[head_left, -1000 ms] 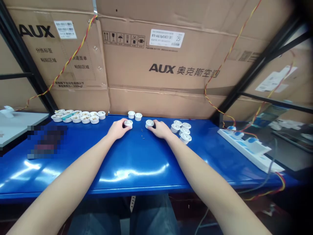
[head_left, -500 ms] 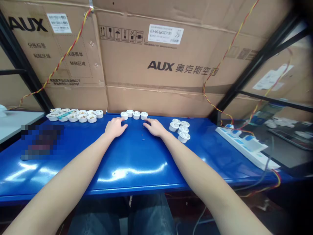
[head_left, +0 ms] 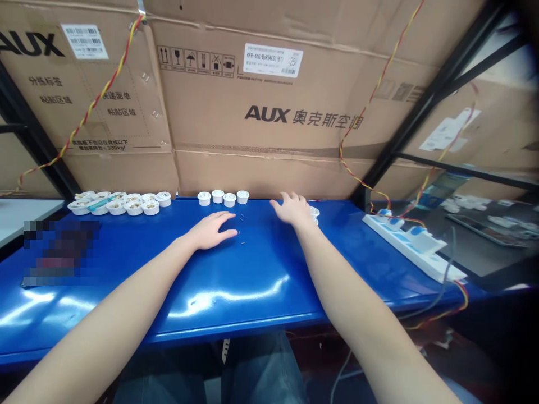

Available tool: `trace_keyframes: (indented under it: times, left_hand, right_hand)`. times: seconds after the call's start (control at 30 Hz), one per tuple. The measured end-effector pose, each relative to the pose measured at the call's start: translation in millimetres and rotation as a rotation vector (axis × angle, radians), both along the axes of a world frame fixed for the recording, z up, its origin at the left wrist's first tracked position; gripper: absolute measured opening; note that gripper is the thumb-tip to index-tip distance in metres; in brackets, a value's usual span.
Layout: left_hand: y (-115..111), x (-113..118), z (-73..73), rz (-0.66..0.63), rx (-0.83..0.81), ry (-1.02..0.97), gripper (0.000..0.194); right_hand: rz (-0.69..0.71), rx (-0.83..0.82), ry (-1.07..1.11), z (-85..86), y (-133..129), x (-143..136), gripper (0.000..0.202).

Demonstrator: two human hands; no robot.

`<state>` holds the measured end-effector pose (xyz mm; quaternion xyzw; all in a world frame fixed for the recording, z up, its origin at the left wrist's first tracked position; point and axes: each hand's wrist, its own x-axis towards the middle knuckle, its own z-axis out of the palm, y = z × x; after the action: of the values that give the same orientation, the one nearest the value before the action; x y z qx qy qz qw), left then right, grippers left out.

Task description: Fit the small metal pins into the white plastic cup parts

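Over the middle of the blue table (head_left: pixel 261 280), my left hand (head_left: pixel 210 230) has its fingers apart and holds nothing; small dark pieces (head_left: pixel 243 243) lie just right of its fingertips. Beyond it, several white lidded cups (head_left: pixel 229 200) stand along the back edge. My right hand (head_left: pixel 291 209) is spread and empty, beside another group of white cups (head_left: pixel 314 212) that it and the wrist mostly hide. At the back left, several open white cups (head_left: pixel 133 207) hold small bits, with a teal tool (head_left: pixel 101 203) lying across some of them.
Cardboard boxes (head_left: pixel 202 112) wall off the back. A white power strip (head_left: pixel 415 247) with plugs and cables lies at the right edge, near a black frame post (head_left: pixel 421 106). A blurred-out dark item (head_left: pixel 63 252) is on the left.
My right hand has moved right, from the back row of cups to the right-hand group, now covering most of it. My left hand has drawn back from the row. The view has shifted slightly.
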<state>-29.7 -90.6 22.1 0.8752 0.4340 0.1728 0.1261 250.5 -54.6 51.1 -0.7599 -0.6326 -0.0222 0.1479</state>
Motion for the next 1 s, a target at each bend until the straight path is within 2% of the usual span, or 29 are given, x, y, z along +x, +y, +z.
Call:
trace_keyframes:
  times: [0.13,0.27,0.4,0.5,0.57,0.7,0.83,1.0]
  left_hand:
    - [-9.5,13.5,5.7,-0.072,-0.059,0.071,0.086]
    - [-12.8,14.7,5.8,-0.074,-0.046,0.062,0.090]
    - [-10.2,12.2,2.5,-0.020,0.001,-0.041,0.076]
    - [-6.8,10.1,0.4,0.044,0.040,-0.081,0.061]
    - [-5.0,8.2,-0.8,0.090,0.045,-0.091,0.052]
    - [-1.7,4.4,-3.4,0.122,0.048,-0.084,0.045]
    - [4.7,4.7,-6.4,0.038,0.068,0.002,0.049]
    - [13.7,9.6,-6.8,-0.044,0.046,0.128,0.055]
  right_hand:
    - [-0.116,-0.215,-0.028,-7.1,8.8,11.2,0.080]
    - [-0.069,-0.293,-0.062,-11.4,11.8,4.0,0.082]
    - [0.187,-0.226,-0.106,-15.9,6.6,-11.0,0.070]
    - [0.435,-0.084,-0.109,-20.1,1.8,-23.6,0.057]
    - [0.518,-0.005,-0.080,-21.5,-0.3,-31.0,0.057]
    - [0.558,0.039,-0.058,-21.8,-1.5,-38.2,0.057]
    - [0.607,0.028,-0.028,-22.0,-0.1,-36.3,0.053]
    - [0.597,0.002,0.010,-21.3,1.4,-35.5,0.051]
